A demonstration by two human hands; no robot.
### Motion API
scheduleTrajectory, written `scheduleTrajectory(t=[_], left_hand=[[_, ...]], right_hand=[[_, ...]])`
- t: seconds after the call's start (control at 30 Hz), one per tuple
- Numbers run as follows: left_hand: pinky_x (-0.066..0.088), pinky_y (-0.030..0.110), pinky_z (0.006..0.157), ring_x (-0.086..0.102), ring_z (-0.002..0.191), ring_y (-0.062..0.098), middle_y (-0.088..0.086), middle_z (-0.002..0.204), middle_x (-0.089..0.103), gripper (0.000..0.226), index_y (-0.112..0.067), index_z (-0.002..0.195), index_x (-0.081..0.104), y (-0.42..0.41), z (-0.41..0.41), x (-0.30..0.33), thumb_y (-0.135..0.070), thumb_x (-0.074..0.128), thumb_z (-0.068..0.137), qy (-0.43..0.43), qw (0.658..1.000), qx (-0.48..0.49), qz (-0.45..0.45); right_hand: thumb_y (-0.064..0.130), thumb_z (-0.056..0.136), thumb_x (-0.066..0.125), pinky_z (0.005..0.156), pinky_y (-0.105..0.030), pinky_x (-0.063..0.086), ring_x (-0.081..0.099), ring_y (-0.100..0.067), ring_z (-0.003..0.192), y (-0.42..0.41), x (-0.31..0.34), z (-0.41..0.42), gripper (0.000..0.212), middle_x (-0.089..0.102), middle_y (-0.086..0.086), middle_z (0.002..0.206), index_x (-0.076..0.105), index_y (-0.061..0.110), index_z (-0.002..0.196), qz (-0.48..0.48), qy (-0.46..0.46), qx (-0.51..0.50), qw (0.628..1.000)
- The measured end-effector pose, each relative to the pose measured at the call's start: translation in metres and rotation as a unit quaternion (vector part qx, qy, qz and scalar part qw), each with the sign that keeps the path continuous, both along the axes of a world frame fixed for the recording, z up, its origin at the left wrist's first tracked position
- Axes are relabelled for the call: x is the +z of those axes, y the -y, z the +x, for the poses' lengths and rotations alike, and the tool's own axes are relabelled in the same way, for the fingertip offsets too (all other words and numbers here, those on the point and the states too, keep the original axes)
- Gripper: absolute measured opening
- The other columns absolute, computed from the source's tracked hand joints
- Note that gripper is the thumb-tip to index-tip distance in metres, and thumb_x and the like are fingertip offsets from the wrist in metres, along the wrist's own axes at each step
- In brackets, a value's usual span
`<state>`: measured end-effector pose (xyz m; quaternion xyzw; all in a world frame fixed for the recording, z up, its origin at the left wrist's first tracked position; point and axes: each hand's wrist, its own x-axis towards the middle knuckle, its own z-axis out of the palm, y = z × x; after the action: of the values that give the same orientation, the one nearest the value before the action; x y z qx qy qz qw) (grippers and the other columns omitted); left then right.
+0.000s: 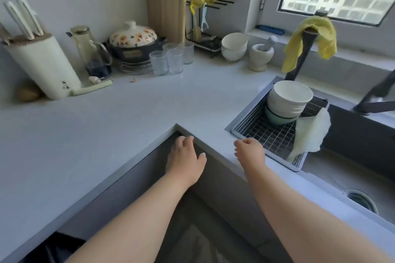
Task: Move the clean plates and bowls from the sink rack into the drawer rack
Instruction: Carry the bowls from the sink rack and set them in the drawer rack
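Note:
A stack of white bowls (288,100) sits on a pale green bowl (277,119) in the wire sink rack (267,136) at the sink's left end. My left hand (186,160) hangs at the inner corner of the counter, in front of the dark cabinet front, with its fingers loosely curled and nothing in them. Over the counter edge just left of the rack, my right hand (250,151) hovers with its fingers loosely curled and holds nothing. No drawer rack is in view.
A pale cloth (310,132) drapes over the rack's right side. A yellow cloth (310,38) hangs on the black faucet. Two white bowls (234,47), a mortar (261,55), glasses (171,60), a lidded pot (134,45) and a knife block (40,64) stand along the back of the counter.

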<state>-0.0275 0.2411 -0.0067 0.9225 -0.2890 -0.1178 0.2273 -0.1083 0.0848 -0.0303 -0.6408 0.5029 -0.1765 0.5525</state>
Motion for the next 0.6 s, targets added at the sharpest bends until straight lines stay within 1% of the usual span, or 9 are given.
scheduleTrajectory(t=[0.1,0.17,0.27,0.37,0.43,0.5,0.53,0.57,0.6], left_hand=[[0.007,0.042,0.12,0.001,0.147,0.025,0.008,0.16,0.004,0.066,-0.014,0.151,0.013,0.045,0.0,-0.004,-0.044,0.038,0.097,0.046,0.996,-0.056,0.051],[-0.004,0.045,0.12,-0.011,0.147,0.026,0.009,0.161,-0.006,0.067,-0.017,0.152,0.008,0.073,0.001,-0.011,-0.047,0.032,0.098,0.053,0.991,-0.088,0.085],[-0.012,0.048,0.117,-0.022,0.145,0.026,0.008,0.16,-0.017,0.068,-0.023,0.154,0.001,0.111,0.002,-0.022,-0.054,0.024,0.098,0.059,0.981,-0.125,0.134],[-0.015,0.05,0.116,-0.027,0.143,0.026,0.008,0.158,-0.022,0.072,-0.024,0.153,-0.008,0.143,0.002,-0.033,-0.06,0.017,0.096,0.065,0.973,-0.153,0.162],[-0.016,0.051,0.115,-0.028,0.142,0.025,0.009,0.157,-0.024,0.074,-0.022,0.152,-0.012,0.16,0.003,-0.04,-0.061,0.016,0.096,0.061,0.969,-0.166,0.172],[-0.018,0.05,0.114,-0.028,0.143,0.024,0.009,0.157,-0.024,0.076,-0.02,0.152,-0.013,0.175,0.005,-0.046,-0.061,0.017,0.095,0.051,0.968,-0.172,0.175],[-0.018,0.05,0.113,-0.027,0.143,0.024,0.009,0.157,-0.024,0.077,-0.019,0.152,-0.013,0.182,0.005,-0.048,-0.061,0.018,0.095,0.051,0.968,-0.174,0.175],[-0.018,0.05,0.113,-0.026,0.144,0.023,0.009,0.158,-0.023,0.078,-0.018,0.152,-0.013,0.187,0.006,-0.05,-0.061,0.018,0.095,0.055,0.968,-0.174,0.174],[-0.017,0.049,0.115,-0.024,0.144,0.023,0.008,0.158,-0.022,0.079,-0.016,0.152,-0.013,0.19,0.006,-0.052,-0.06,0.018,0.095,0.063,0.968,-0.174,0.17]], right_hand=[[0.015,0.078,0.049,0.061,-0.033,0.038,0.045,-0.021,0.065,0.04,0.0,-0.015,0.007,0.047,-0.007,0.07,0.046,0.017,0.072,0.017,0.002,-0.048,0.999],[0.013,0.077,0.049,0.061,-0.034,0.039,0.044,-0.021,0.062,0.065,0.001,-0.023,0.009,0.047,-0.007,0.066,0.047,0.018,0.069,0.023,-0.003,-0.071,0.997],[0.012,0.075,0.049,0.062,-0.038,0.044,0.042,-0.022,0.057,0.099,0.001,-0.032,0.021,0.044,-0.005,0.056,0.044,0.022,0.057,0.027,-0.007,-0.105,0.994],[0.016,0.074,0.049,0.062,-0.036,0.039,0.042,-0.022,0.061,0.129,0.003,-0.039,0.019,0.043,-0.006,0.059,0.044,0.023,0.057,0.021,-0.011,-0.13,0.991],[0.016,0.08,0.049,0.063,-0.038,0.044,0.041,-0.023,0.064,0.151,0.003,-0.042,0.015,0.043,-0.008,0.063,0.051,0.012,0.065,0.025,-0.002,-0.138,0.99],[0.017,0.086,0.048,0.074,-0.048,0.056,0.045,-0.024,0.065,0.174,0.004,-0.042,0.028,0.048,-0.01,0.066,0.056,-0.009,0.084,0.02,-0.005,-0.153,0.988],[0.019,0.087,0.047,0.081,-0.052,0.056,0.049,-0.025,0.066,0.186,0.005,-0.042,0.033,0.052,-0.011,0.069,0.056,-0.012,0.097,0.016,-0.007,-0.162,0.987],[0.02,0.088,0.047,0.083,-0.051,0.056,0.051,-0.025,0.066,0.196,0.008,-0.04,0.036,0.054,-0.011,0.071,0.055,-0.01,0.106,0.017,-0.006,-0.171,0.985],[0.022,0.088,0.046,0.08,-0.045,0.057,0.052,-0.025,0.066,0.205,0.01,-0.039,0.04,0.054,-0.011,0.071,0.054,-0.009,0.111,0.021,0.001,-0.175,0.984]])
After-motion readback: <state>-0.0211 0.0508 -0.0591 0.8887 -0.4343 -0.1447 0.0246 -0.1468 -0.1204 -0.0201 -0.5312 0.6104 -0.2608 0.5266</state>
